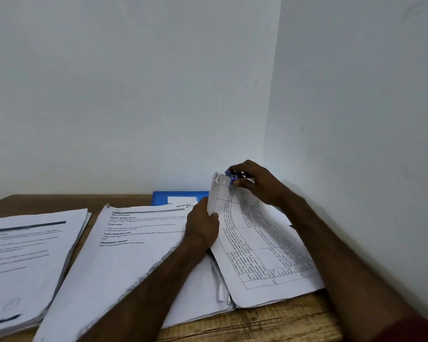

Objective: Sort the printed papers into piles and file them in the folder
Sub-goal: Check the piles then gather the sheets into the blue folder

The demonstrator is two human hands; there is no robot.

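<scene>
Head view: sorting partway, seemingly nothing filed.
Left pile [27, 255] and middle pile [124, 255] lay on the desk [282, 322]; left hand [203, 224] gripped the tabled sheets [257, 248], right hand [257, 186] pinched a blue item [230, 177] at their top; folder [163, 197] at far edge.

The papers [139, 243] are matt white sheets with frayed, curling edges, on a rough, grainy wooden surface [269, 322]. The folder [160, 197] looks like smooth blue plastic, the small tool [232, 177] glossy blue and black, the wall [134, 95] matt paint.
</scene>
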